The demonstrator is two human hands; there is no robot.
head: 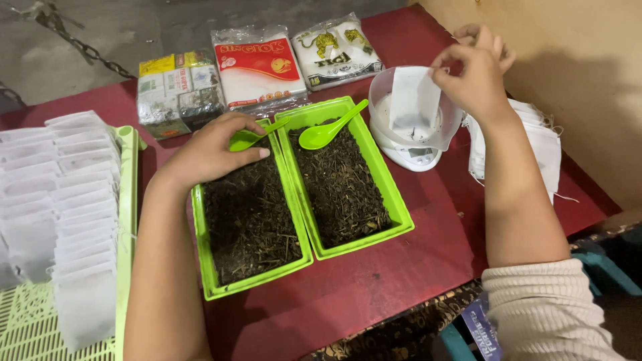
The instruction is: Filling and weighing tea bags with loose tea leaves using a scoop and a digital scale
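Your left hand (pixel 212 148) is closed on the handle of a bright green plastic spoon (pixel 249 137) at the 12 o'clock end of the left lime-green rectangular tray of dark loose tea leaves (pixel 249 220), while your right hand (pixel 476 75) pinches a small white paper filter bag (pixel 413 100) upright in the clear plastic cup on the white kitchen scale (pixel 409 152), at 2 o'clock from the trays. Hold the bag's mouth open and level. Lift a modest, unheaped scoop and carry it low over the right-hand tray (pixel 394 200), so that spilled leaves fall there rather than onto the red table (pixel 374 281).
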